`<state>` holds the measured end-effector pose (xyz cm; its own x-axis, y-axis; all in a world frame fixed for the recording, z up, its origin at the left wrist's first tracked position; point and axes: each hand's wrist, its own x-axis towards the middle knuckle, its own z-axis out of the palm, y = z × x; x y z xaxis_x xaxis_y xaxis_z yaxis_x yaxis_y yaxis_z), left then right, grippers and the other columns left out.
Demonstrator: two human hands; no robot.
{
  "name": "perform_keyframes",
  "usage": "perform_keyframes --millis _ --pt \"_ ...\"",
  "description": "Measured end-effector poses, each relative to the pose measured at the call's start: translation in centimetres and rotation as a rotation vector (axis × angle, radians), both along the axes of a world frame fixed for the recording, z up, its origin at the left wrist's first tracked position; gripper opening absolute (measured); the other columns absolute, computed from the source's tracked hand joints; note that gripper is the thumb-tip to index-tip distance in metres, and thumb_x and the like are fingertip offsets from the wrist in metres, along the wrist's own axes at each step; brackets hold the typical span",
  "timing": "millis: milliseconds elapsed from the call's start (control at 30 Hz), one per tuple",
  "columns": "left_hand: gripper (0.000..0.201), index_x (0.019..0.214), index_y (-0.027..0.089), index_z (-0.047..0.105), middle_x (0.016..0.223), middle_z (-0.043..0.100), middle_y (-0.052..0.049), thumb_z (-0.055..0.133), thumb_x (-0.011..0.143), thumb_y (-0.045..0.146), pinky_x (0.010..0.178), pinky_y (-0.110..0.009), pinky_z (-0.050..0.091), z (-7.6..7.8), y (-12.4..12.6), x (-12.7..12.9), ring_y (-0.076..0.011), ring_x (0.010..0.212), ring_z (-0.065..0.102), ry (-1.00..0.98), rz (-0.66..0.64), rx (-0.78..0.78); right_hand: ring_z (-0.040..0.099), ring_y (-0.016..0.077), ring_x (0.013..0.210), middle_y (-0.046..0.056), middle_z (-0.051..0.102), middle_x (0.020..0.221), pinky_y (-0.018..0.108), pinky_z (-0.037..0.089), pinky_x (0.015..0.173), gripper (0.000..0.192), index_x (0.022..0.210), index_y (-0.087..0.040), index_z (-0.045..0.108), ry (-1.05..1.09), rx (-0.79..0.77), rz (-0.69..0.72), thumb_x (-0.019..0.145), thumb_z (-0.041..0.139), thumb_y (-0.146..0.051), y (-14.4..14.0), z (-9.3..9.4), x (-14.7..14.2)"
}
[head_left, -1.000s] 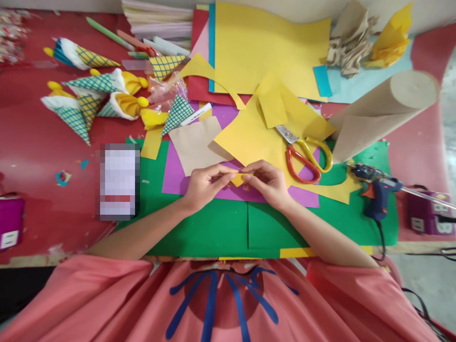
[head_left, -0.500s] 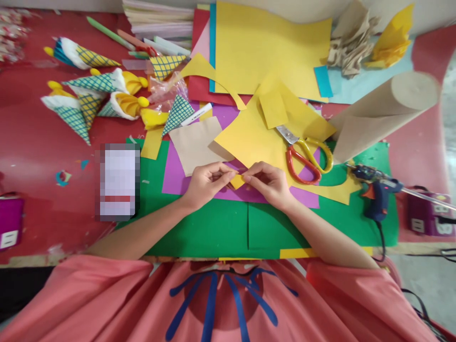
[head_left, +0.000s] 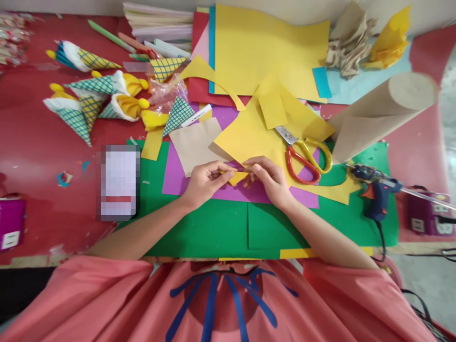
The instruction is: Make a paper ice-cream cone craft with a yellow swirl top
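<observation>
A small folded piece of yellow paper (head_left: 237,177) is pinched between both my hands over the purple sheet (head_left: 171,178). My left hand (head_left: 204,183) grips its left end with thumb and fingers. Its right end is held by the fingertips of my right hand (head_left: 269,178). Just beyond my hands lie a larger yellow paper sheet (head_left: 249,137) and a tan paper piece (head_left: 194,145). Red-and-yellow scissors (head_left: 304,154) rest to the right of my right hand.
A green mat (head_left: 213,230) covers the red table (head_left: 32,147). A blue glue gun (head_left: 375,190) lies at the right, a brown paper roll (head_left: 381,114) behind it. Several patterned paper cones (head_left: 89,97) sit at back left, stacked coloured sheets (head_left: 267,47) at the back.
Both hands have shifted slightly away from me with the small yellow piece, and the fingers have reworked its fold.
</observation>
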<state>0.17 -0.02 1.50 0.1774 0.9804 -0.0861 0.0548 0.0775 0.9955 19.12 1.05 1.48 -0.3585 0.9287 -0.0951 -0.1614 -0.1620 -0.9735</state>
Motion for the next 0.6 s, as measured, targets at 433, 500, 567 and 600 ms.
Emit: perform_keyframes --millis 433,500,567,600 --pt "0.024 0.087 0.016 0.072 0.076 0.074 -0.003 0.071 0.079 0.039 0.057 -0.017 0.059 -0.06 -0.27 0.01 -0.0099 0.060 0.069 0.034 0.008 -0.029 0.065 0.0098 0.061 0.001 0.069 0.072 0.023 0.055 0.059 0.017 0.085 -0.017 0.066 -0.115 0.042 0.009 0.082 0.070 -0.033 0.07 -0.48 0.01" --pt "0.026 0.087 0.016 0.072 0.077 0.075 -0.004 0.071 0.079 0.040 0.057 -0.018 0.060 -0.08 -0.34 0.05 -0.0108 0.061 0.069 0.048 0.011 -0.022 0.066 0.0112 0.066 0.003 0.071 0.077 0.024 0.055 0.062 0.011 0.085 -0.017 0.067 -0.241 0.200 -0.010 0.085 0.066 -0.028 -0.03 -0.41 0.14" --pt "0.027 0.088 0.016 0.072 0.079 0.075 -0.005 0.070 0.080 0.042 0.060 -0.020 0.060 -0.11 -0.44 0.06 -0.0120 0.065 0.071 0.087 0.011 0.019 0.067 0.0121 0.071 0.004 0.071 0.081 0.025 0.054 0.065 0.006 0.086 -0.017 0.067 -0.388 0.407 -0.023 0.087 0.062 -0.021 -0.16 -0.30 0.30" --pt "0.027 0.089 0.016 0.072 0.082 0.076 -0.005 0.069 0.080 0.041 0.063 -0.020 0.061 -0.12 -0.48 0.05 -0.0125 0.068 0.071 0.113 0.010 0.048 0.067 0.0122 0.072 0.005 0.072 0.081 0.024 0.054 0.066 0.007 0.087 -0.017 0.067 -0.444 0.497 -0.027 0.087 0.060 -0.018 -0.22 -0.26 0.39"
